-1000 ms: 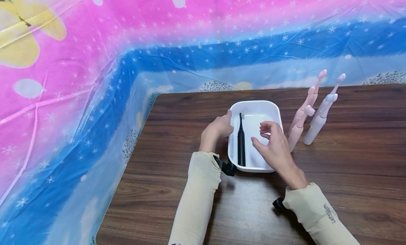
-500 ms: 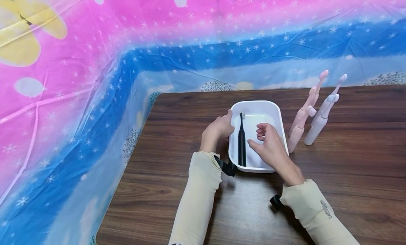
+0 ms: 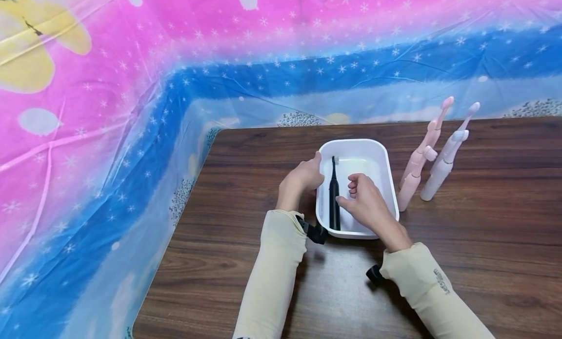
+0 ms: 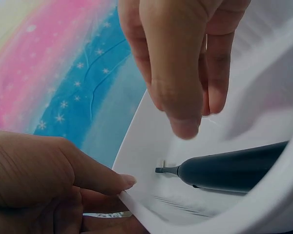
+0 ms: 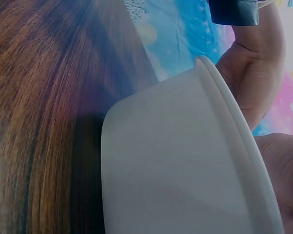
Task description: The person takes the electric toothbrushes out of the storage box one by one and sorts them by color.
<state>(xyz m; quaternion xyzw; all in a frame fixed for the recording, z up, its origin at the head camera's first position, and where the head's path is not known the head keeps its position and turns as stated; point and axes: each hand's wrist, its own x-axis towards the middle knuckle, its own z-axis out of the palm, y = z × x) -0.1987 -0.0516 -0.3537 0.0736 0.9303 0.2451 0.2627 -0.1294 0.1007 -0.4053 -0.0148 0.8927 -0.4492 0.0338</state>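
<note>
A black electric toothbrush (image 3: 334,202) lies lengthwise along the left side inside a white plastic tray (image 3: 388,166); its bristle head points to the far end. My left hand (image 3: 304,177) holds the tray's left rim, and in the left wrist view its thumb (image 4: 110,179) presses on the rim with fingers outside below. Over the tray, my right hand (image 3: 369,202) hangs with fingers loosely bent and nothing between them. Its thumb tip overlaps the toothbrush handle in the head view, but appears above it in the left wrist view. The right wrist view shows mainly the tray's outer wall (image 5: 171,161).
Two pink electric toothbrushes (image 3: 409,190) stand upright just right of the tray, with two pale white-lavender toothbrushes (image 3: 439,172) beside them. Everything sits on a dark wood-grain table (image 3: 237,183). A pink and blue printed cloth (image 3: 272,70) hangs behind.
My right hand has moved left, from the tray's right side to over the black toothbrush. The left hand, tray and toothbrushes stay put.
</note>
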